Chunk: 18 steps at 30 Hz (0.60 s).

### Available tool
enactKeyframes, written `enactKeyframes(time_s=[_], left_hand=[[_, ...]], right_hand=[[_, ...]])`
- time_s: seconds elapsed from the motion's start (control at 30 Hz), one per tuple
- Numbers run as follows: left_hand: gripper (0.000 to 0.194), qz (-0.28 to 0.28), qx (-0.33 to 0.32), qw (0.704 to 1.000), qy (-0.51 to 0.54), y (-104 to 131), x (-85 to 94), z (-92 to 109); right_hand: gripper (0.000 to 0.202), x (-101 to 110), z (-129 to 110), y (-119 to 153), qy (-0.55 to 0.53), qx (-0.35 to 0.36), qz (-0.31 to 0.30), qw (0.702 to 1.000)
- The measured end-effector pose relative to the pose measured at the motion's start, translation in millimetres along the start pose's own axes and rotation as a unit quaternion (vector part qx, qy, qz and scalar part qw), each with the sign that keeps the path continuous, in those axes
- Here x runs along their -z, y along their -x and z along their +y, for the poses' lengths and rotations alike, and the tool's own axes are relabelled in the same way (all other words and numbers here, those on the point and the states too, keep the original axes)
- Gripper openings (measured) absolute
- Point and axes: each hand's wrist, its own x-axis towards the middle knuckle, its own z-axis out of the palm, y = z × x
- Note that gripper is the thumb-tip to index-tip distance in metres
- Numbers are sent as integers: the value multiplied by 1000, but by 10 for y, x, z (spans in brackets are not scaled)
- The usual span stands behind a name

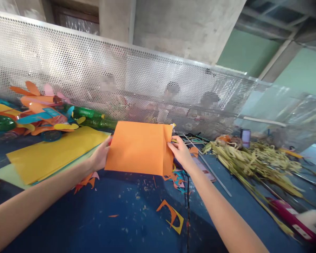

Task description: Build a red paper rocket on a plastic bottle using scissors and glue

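A sheet of orange paper (137, 147) is held up above the blue table (137, 218), spread between my two hands. A crease runs down near its right edge, where a narrow strip is folded at an angle. My left hand (101, 154) grips the left edge; its fingers are partly hidden behind the sheet. At the right edge, my right hand (181, 151) pinches the folded strip between thumb and fingers. Below the sheet lie a curved orange offcut (171, 210) and a yellow offcut (179, 223).
Yellow sheets (58, 154) lie at left, before paper-and-bottle model planes (39, 109) and green bottles (89, 117). Dried husks (252, 165) and a magenta tool (292, 216) lie at right. A black cable (188, 207) crosses the table; a perforated metal screen (147, 77) stands behind.
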Motion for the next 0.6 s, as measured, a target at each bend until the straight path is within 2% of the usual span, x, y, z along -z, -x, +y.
enactKeyframes(time_s=[0.07, 0.13, 0.33, 0.47, 0.6], left_hand=[[50, -5, -17, 999, -36, -16, -36, -69], [45, -7, -23, 997, -67, -32, -37, -124], [47, 9, -33, 994, -108, -79, 25, -207], [45, 44, -46, 990, -130, -70, 0, -229], [42, 66, -54, 986, -140, -51, -31, -242]], right_hand=[[25, 4, 43, -15, -4, -2, 6, 1000], [25, -3, 64, -17, -13, -7, 6, 1000], [31, 22, 60, -25, -48, -44, 8, 998], [36, 74, 73, -56, -66, -63, 10, 996], [34, 61, 78, -37, -89, -83, -7, 993]])
